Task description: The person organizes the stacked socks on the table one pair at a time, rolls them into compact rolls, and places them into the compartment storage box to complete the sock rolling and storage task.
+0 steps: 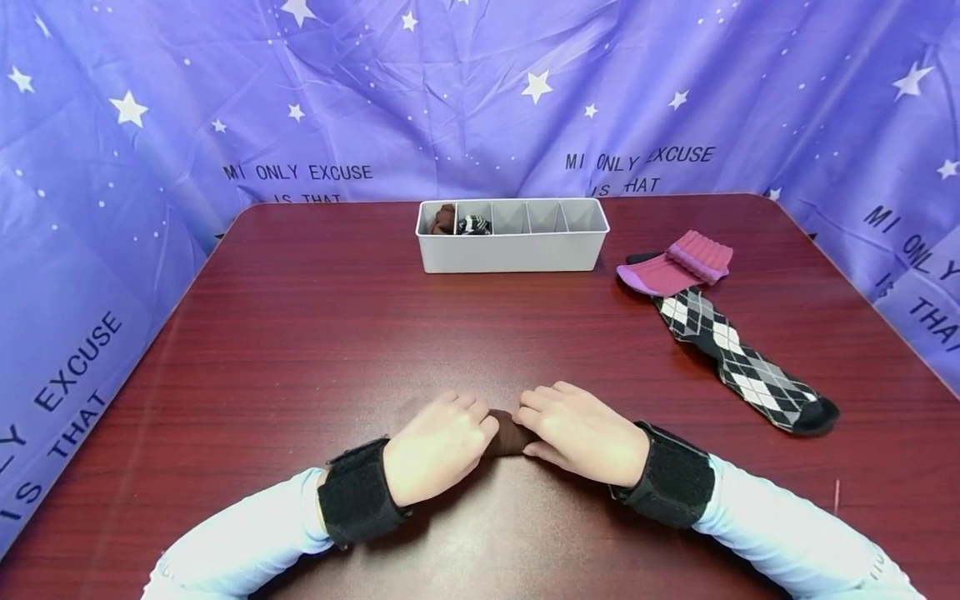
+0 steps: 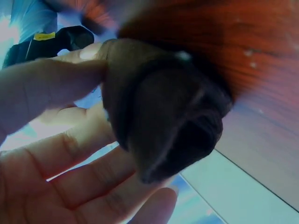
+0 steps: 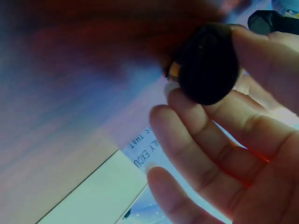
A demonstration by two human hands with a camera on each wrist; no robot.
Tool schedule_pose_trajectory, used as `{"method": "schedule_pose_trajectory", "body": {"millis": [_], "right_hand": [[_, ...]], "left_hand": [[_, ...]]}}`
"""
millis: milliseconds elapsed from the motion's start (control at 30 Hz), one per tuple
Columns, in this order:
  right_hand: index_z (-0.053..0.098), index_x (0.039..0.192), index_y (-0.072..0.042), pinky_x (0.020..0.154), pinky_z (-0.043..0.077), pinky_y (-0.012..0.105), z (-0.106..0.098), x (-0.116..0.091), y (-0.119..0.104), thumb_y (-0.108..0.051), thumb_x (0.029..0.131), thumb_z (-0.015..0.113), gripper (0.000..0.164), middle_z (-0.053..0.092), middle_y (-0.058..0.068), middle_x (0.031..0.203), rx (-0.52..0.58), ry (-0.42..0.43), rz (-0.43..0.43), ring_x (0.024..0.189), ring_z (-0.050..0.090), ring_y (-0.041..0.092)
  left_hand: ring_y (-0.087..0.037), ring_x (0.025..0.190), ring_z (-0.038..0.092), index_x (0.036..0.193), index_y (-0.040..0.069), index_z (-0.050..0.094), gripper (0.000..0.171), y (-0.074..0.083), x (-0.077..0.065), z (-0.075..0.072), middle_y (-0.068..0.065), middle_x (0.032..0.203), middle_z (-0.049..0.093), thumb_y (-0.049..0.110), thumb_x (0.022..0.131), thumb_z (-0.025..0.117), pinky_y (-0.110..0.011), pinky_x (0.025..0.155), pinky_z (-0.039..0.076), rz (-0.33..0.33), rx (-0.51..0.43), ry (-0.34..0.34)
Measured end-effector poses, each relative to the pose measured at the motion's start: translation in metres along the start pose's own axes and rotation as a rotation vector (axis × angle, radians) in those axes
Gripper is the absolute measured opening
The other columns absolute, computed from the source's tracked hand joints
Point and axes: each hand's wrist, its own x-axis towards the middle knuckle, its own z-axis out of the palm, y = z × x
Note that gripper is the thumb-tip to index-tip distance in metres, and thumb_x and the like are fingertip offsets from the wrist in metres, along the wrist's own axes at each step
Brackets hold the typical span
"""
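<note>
A brown rolled sock (image 1: 508, 433) lies crosswise between both hands, low over the middle of the near table. My left hand (image 1: 442, 446) grips its left end. In the left wrist view, thumb and fingers hold the brown roll (image 2: 163, 107), whose folded end shows a dark hollow. My right hand (image 1: 585, 433) holds the opposite end. The right wrist view shows that end of the sock (image 3: 208, 65) as a dark rounded shape, pinched between thumb and fingertips, with the other fingers spread below. In the head view, the hands cover both ends of the roll.
A white divided box (image 1: 513, 254) stands at the back; a brown bundle (image 1: 443, 219) and a black-and-white patterned bundle (image 1: 474, 225) fill its two left compartments. To the right lie a pink sock (image 1: 667, 271) with a folded cuff and a black argyle sock (image 1: 738, 358).
</note>
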Motion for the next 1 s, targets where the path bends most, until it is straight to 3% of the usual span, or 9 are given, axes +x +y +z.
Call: {"method": "schedule_pose_trajectory", "body": {"millis": [200,300,400,500,700,867,1000], "right_hand": [[0.054,0.075,-0.015,0.062,0.034,0.024,0.001,0.000,-0.003,-0.028,0.067,0.066,0.019,0.043,-0.007,0.068,-0.044,-0.009,0.005,0.064,0.046,0.011],[0.054,0.074,-0.015,0.063,0.035,0.025,0.002,-0.001,-0.005,-0.027,0.068,0.066,0.018,0.043,-0.006,0.067,-0.053,0.000,-0.007,0.064,0.046,0.011],[0.053,0.074,-0.014,0.063,0.036,0.026,0.004,-0.002,-0.006,-0.024,0.068,0.065,0.016,0.043,-0.006,0.067,-0.057,0.013,-0.018,0.064,0.046,0.012],[0.052,0.073,-0.014,0.063,0.036,0.026,0.006,-0.002,-0.007,-0.019,0.067,0.065,0.015,0.043,-0.006,0.067,-0.063,0.020,-0.025,0.064,0.045,0.012],[0.052,0.073,-0.013,0.060,0.033,0.025,0.005,0.002,-0.005,-0.007,0.058,0.063,0.019,0.044,-0.005,0.068,-0.097,-0.027,-0.034,0.065,0.046,0.013],[0.054,0.074,-0.014,0.057,0.031,0.024,0.002,0.006,-0.002,-0.013,0.061,0.066,0.017,0.045,-0.005,0.067,-0.104,-0.045,-0.046,0.064,0.047,0.012],[0.056,0.076,-0.016,0.059,0.033,0.023,-0.006,0.013,0.013,-0.026,0.071,0.063,0.013,0.050,-0.008,0.072,0.032,-0.134,-0.104,0.065,0.048,0.006]], "left_hand": [[-0.011,0.059,0.049,0.065,0.016,0.056,0.009,0.004,0.001,0.003,0.004,0.064,0.053,0.023,0.067,0.061,-0.022,0.057,0.036,0.002,0.084,0.049],[-0.011,0.057,0.047,0.063,0.016,0.056,0.006,0.005,0.002,0.002,0.005,0.062,0.052,0.018,0.066,0.061,-0.022,0.055,0.034,0.008,0.085,0.059],[-0.011,0.057,0.047,0.063,0.015,0.056,0.008,0.002,0.002,0.001,0.005,0.061,0.052,0.020,0.063,0.062,-0.021,0.054,0.033,0.026,0.049,0.029],[-0.010,0.059,0.048,0.067,0.014,0.058,0.010,-0.002,0.002,0.000,0.006,0.064,0.053,0.024,0.068,0.062,-0.021,0.055,0.036,0.030,-0.018,-0.032],[-0.006,0.059,0.045,0.068,0.015,0.059,0.017,-0.013,0.009,0.004,0.006,0.071,0.048,0.030,0.076,0.060,-0.019,0.053,0.039,-0.041,-0.301,-0.143],[-0.007,0.058,0.047,0.068,0.012,0.055,0.017,-0.024,0.028,0.003,0.004,0.068,0.052,0.025,0.072,0.065,-0.018,0.052,0.037,-0.051,-0.513,-0.335],[-0.011,0.067,0.054,0.077,0.008,0.058,0.024,-0.032,0.045,0.006,-0.001,0.073,0.060,0.023,0.064,0.072,-0.020,0.059,0.041,-0.093,-0.639,-0.502]]}}
